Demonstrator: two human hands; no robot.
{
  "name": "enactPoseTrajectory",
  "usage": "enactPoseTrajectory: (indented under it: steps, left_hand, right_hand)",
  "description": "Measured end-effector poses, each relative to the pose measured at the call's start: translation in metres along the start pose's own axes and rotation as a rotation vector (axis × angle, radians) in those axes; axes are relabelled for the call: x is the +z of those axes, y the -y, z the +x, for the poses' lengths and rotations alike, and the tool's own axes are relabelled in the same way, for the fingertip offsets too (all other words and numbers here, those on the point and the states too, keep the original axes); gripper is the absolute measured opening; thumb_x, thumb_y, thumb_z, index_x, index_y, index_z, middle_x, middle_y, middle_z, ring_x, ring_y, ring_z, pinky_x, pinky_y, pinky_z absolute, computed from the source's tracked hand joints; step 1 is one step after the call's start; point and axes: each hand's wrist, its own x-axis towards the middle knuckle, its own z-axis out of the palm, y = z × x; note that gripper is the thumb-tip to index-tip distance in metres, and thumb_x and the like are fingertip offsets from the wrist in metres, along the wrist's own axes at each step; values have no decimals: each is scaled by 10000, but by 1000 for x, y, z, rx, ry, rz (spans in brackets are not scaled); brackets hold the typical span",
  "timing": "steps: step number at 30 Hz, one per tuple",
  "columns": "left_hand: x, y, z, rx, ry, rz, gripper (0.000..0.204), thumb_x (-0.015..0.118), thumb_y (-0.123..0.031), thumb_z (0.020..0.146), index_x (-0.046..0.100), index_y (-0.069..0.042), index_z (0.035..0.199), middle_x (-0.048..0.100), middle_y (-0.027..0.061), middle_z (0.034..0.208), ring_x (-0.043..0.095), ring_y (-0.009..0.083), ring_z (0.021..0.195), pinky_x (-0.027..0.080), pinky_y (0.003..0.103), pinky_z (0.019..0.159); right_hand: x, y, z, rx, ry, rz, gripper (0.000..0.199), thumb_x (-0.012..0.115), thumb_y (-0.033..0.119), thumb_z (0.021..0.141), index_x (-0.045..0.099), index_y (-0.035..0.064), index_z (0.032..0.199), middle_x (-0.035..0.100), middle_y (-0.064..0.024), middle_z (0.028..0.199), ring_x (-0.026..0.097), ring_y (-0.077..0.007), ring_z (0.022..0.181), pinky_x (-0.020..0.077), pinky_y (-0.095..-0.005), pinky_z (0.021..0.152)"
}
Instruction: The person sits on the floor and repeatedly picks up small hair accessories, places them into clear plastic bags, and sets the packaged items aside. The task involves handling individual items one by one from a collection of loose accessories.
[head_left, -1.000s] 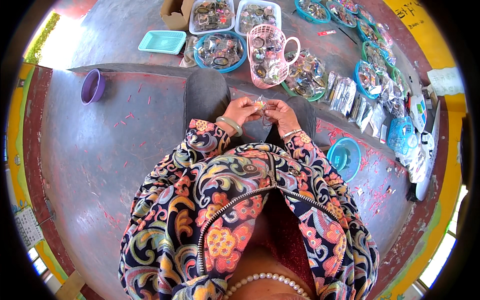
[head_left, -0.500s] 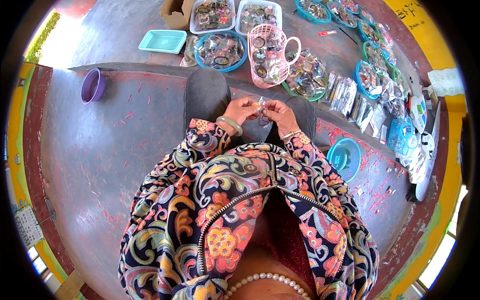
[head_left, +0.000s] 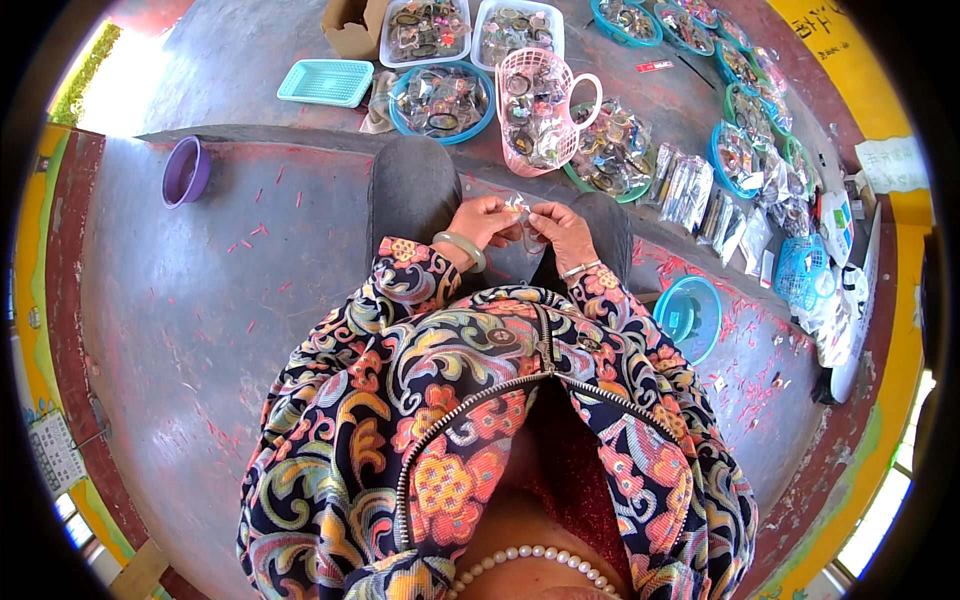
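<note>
Centre of frame, above the knees: left hand (head_left: 487, 220) and right hand (head_left: 560, 228) both pinch a small clear packet (head_left: 518, 204) between fingertips; its contents are too small to tell. Judgement: a light, two-sided grip held close over the lap suits it. Pink basket (head_left: 535, 105) sits just above, upper centre.

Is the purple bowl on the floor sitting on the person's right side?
No, the purple bowl lies on the grey floor off to the person's left, well apart from both hands, while the blue basin sits to the right.
</note>
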Motion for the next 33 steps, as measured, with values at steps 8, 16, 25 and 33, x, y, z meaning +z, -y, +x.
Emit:
enactPoseTrajectory:
  steps: [8, 16, 25, 33]
  left_hand:
    - [2, -1, -1, 16, -27, -24, 132, 587, -148, 759, 538, -80, 860, 558, -23, 797, 529, 75, 722, 412, 228, 563]
    - [-1, 0, 0, 27, 21, -54, 203, 584, -97, 727, 494, -92, 909, 538, -27, 815, 515, 73, 734, 399, 221, 563]
    - [-3, 2, 0, 42, 17, -143, 205, 568, -96, 731, 494, -85, 921, 543, -24, 814, 516, 73, 727, 395, 212, 552]
    - [0, 1, -1, 31, -16, 14, 173, 583, -111, 752, 510, -80, 906, 547, -22, 831, 516, 81, 748, 405, 227, 562]
  right_hand:
    - [-5, -3, 1, 68, 84, -23, 136, 586, 151, 765, 557, 46, 847, 571, -2, 733, 523, -74, 651, 393, -196, 591]
    - [-1, -4, 0, 75, 113, 22, 134, 575, 113, 749, 549, 39, 858, 570, -9, 749, 533, -79, 664, 407, -208, 601]
    - [-1, 0, -1, 145, 100, 41, 131, 570, 132, 763, 546, 51, 863, 566, -3, 729, 526, -82, 664, 403, -207, 612]
    - [-7, 8, -2, 63, 49, -210, 141, 609, 139, 745, 601, 33, 837, 581, 16, 706, 466, -28, 588, 335, -171, 518]
